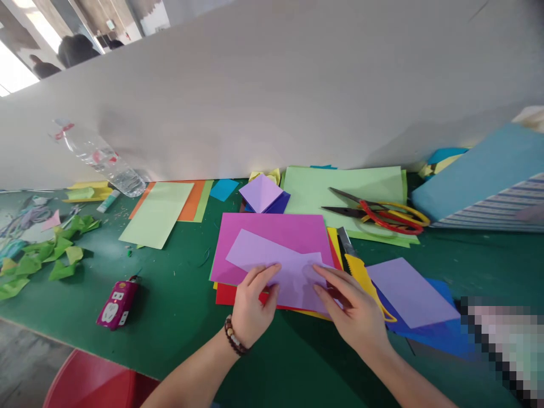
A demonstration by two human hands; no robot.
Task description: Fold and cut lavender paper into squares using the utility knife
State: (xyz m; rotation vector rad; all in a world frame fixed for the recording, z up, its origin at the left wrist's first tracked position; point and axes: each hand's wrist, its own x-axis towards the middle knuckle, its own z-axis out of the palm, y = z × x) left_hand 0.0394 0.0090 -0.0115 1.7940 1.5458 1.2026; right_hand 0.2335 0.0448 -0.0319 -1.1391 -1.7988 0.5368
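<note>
Over a pile of coloured sheets, a lavender sheet of paper [293, 272] is held between both my hands, partly turned over on itself. My left hand [257, 300] pinches its lower left part between thumb and fingers. At the right edge, my right hand [357, 306] grips it with thumb and fingers closed. Beneath lies a magenta sheet [272, 224], with red paper [225, 294] and yellow edges showing under it. A yellow-handled knife [365, 277] lies partly behind my right hand. Just beyond the pile sits a folded lavender paper square [260, 194].
Scissors with red and yellow handles [382, 218] rest on pale green sheets [306, 190]. Another lavender sheet [412, 292] lies on blue paper at right. Left are a magenta socket-like block [117, 305], green scraps [59, 249] and a leaning plastic bottle [106, 158]. A blue box [484, 175] stands right.
</note>
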